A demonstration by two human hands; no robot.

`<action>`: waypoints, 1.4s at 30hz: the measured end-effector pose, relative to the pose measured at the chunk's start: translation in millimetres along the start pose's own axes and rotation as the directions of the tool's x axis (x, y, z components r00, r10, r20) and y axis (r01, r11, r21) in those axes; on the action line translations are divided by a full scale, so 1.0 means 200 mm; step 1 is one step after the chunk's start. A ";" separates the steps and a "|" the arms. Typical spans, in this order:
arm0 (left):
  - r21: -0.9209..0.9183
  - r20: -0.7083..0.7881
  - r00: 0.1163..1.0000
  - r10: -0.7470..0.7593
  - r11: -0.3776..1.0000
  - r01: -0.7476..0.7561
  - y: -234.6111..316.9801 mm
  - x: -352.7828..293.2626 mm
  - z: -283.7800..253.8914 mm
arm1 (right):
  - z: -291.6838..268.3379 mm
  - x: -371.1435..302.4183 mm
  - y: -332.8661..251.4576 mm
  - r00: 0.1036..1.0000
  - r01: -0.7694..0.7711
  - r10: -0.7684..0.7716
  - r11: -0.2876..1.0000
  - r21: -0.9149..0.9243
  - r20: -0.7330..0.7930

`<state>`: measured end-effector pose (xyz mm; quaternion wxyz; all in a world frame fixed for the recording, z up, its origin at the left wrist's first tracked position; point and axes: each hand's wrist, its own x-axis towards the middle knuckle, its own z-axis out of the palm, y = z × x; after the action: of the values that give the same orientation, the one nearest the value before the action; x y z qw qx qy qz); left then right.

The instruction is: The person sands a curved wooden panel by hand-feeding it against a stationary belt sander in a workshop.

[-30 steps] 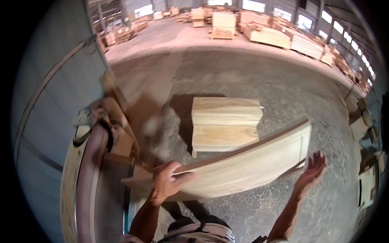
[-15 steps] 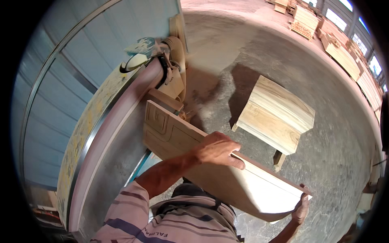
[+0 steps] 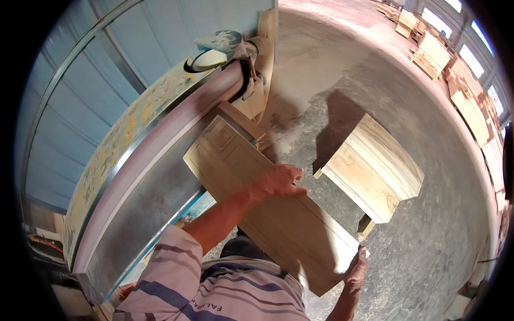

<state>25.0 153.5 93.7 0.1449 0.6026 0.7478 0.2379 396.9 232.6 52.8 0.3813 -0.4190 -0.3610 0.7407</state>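
Note:
A long wooden panel (image 3: 289, 230) with carved square-spiral grooves at its far left end lies slantwise before me, its broad face up. My left hand (image 3: 281, 181) reaches across it and grips its far long edge near the middle, thumb and fingers bent over that edge. At the panel's near right end my right hand (image 3: 355, 267) holds the corner, with some of the fingers hidden beneath. The panel's left end is over the grey metal table (image 3: 160, 214) of a belt sander, close to the upright pinkish sanding belt (image 3: 160, 144); whether it touches the table I cannot tell.
On the floor to the right, more carved panels (image 3: 375, 166) lie stacked on wooden supports (image 3: 365, 227). A wooden block (image 3: 241, 122) sits at the table's far end. Blue-grey metal sheeting (image 3: 69, 112) stands behind the sander. Timber stacks (image 3: 431, 56) line the far right.
The panel has tipped from partly on edge to flatter, so more of its face shows. Its right end has swung left and nearer, both hands moving with it. The view has shifted too.

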 end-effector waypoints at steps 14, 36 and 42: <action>-0.893 0.286 0.356 -0.890 -0.112 0.437 -0.23 -1.02 0.26 | -0.04 0.21 0.13 0.952 -0.251 0.259 0.966 -0.067 0.166; -0.940 0.277 0.290 -0.916 -0.321 -0.114 -0.36 -0.60 0.30 | 0.35 0.24 0.15 0.904 -0.281 0.287 0.957 -0.065 0.316; -0.942 0.282 0.270 -0.921 -0.319 -0.103 -0.43 -0.61 0.30 | 0.39 0.25 0.17 0.914 -0.312 0.314 0.949 -0.052 0.256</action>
<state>12.5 32.0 -10.5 0.2876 -0.2719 0.5064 0.7661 299.3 243.6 36.4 0.2049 -0.3722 -0.3399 0.8390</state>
